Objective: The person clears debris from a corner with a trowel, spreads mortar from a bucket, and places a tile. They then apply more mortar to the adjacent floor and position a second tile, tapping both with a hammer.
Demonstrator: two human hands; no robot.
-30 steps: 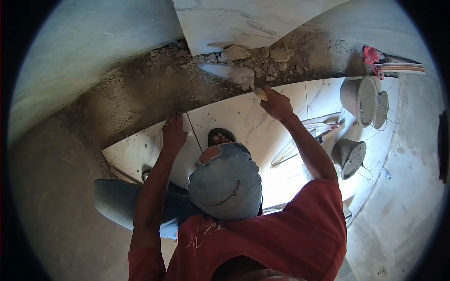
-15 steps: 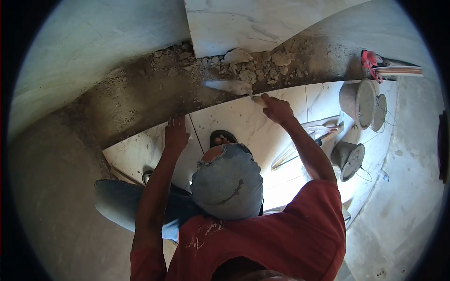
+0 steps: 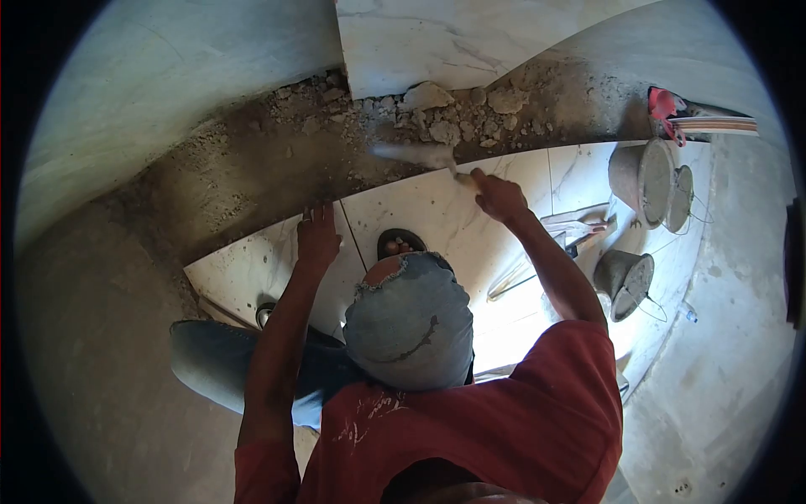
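Note:
My right hand [image 3: 499, 195] is wrapped around the handle of a trowel [image 3: 416, 154]. The blade, a little blurred, points left over the dirt strip [image 3: 277, 172] just past the tile edge. My left hand [image 3: 318, 238] lies with its fingers stretched out on a white marbled floor tile [image 3: 252, 260], fingertips at the edge bordering the dirt. Broken mortar lumps [image 3: 443, 132] lie beyond the trowel, up against a large upright white slab [image 3: 420, 50].
On the tiles to the right stand several mortar-stained buckets, among them a large one [image 3: 642, 185] and a smaller one [image 3: 623, 284]. Tools [image 3: 579, 231] lie near my right forearm. A pink item [image 3: 663, 105] rests by stacked strips [image 3: 714, 126]. Walls border the dirt strip.
The trowel blade has shifted very slightly to the right and is a little more blurred. My left hand stays in place on the tile.

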